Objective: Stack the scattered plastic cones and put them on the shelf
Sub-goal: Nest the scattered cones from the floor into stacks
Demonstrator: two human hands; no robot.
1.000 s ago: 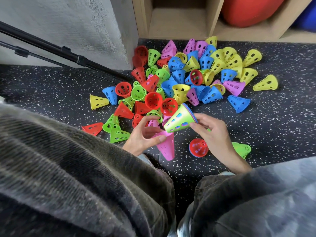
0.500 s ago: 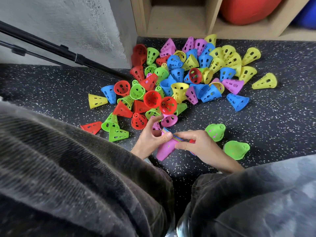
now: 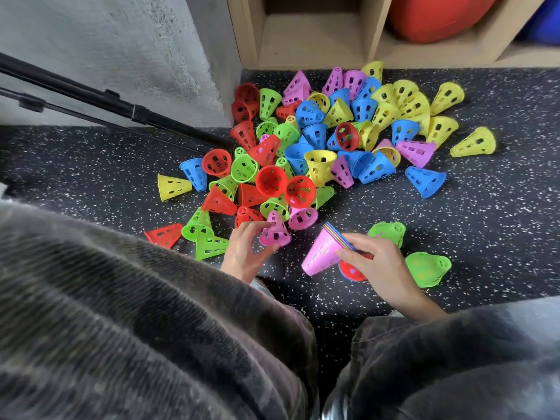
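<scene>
Glossy perforated plastic cones lie on matt speckled rubber floor by a smooth wooden shelf

I've got the cone pile on the floor just in front of the shelf, tripod legs left of pile, nested stack & my hands nearer me.

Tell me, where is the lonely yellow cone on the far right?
The yellow cone lies on the speckled floor at the pile's right edge, right of a pink cone.
</scene>
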